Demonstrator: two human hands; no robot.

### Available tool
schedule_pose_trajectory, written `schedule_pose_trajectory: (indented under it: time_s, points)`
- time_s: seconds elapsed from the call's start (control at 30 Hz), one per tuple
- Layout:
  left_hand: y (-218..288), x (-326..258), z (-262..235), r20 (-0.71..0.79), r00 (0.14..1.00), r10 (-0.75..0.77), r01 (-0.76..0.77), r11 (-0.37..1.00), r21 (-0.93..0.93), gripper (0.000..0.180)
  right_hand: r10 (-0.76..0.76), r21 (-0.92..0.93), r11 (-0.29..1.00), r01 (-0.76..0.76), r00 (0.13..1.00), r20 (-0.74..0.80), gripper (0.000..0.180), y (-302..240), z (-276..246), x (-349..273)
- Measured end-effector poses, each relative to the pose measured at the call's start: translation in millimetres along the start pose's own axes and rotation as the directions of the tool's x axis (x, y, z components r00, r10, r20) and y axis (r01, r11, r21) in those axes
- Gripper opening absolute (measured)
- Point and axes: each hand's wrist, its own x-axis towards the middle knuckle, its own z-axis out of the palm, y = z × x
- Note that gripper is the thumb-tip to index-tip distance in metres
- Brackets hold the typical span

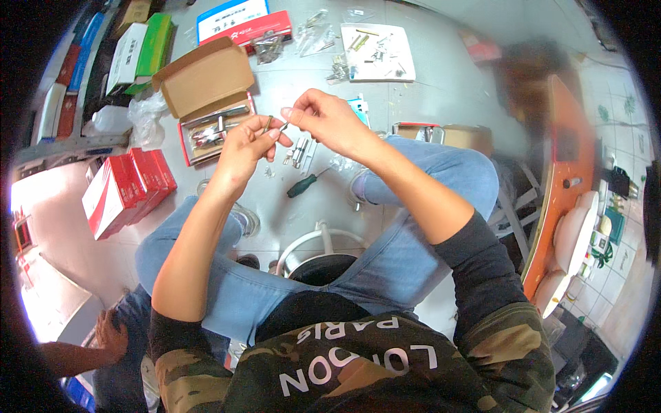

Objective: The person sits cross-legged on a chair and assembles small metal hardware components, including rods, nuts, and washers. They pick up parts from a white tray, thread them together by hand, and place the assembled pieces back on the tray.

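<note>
My left hand (248, 143) and my right hand (325, 122) meet above the floor, fingers pinched close together. Between their fingertips is a small, dark metal piece (283, 127), too small to name. A short brass-coloured pin (267, 124) also shows between my left fingers. Just below the hands, silvery metal parts (299, 153) that look like a lock cylinder lie on the floor. Nearer to me rests a screwdriver (301, 186) with a dark green handle. Left of my left hand stands an opened cardboard box (205, 77) with metal and black parts inside.
A white tray (401, 74) of small metal parts lies far ahead, beside bagged hardware (315, 34). Red-and-white boxes (131, 189) stand at left, near a shelf (69, 153). A white-framed stool (323, 237) is between my legs. Another person's hand (110, 336) shows lower left.
</note>
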Motion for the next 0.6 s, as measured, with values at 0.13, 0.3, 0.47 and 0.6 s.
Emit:
schedule_pose_trajectory:
  time_s: [0.13,0.3,0.47,0.6]
  points:
    - [-4,4,11,0.051,0.999,-0.013,0.011,0.999,0.032,0.022,0.002,-0.115,0.993,0.012,0.992,0.123,0.036,6,-14,-4]
    - [1,8,19,0.033,0.999,-0.043,0.042,0.998,0.045,0.018,-0.028,0.001,1.000,0.028,0.992,0.120,0.030,13,-18,-8]
    - [6,5,24,0.009,0.999,-0.039,0.038,0.997,0.070,0.016,-0.001,0.060,0.998,-0.008,0.987,0.161,0.026,12,-21,-14]
    - [3,8,28,0.051,0.999,0.019,-0.022,0.997,0.075,0.016,-0.003,-0.006,1.000,0.004,0.994,0.111,0.027,16,-26,-18]
